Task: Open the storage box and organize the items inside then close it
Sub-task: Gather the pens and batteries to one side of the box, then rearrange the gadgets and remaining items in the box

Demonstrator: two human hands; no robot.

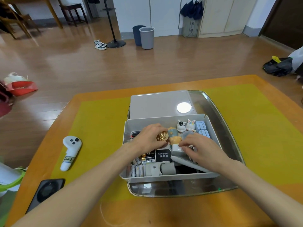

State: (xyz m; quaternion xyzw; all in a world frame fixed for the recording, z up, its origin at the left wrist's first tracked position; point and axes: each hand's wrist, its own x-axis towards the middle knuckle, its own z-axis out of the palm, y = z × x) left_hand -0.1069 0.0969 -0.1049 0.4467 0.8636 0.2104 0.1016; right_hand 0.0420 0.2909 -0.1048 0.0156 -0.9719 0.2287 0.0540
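Storage box (167, 119), lid off: inside it, my left hand (148, 136) pinches a gold ornament (161, 136); right hand (200, 147) grasps a white block (176, 149).

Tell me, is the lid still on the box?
No, the lid lies flat on the metal tray behind the open storage box, and both hands reach in among the items.
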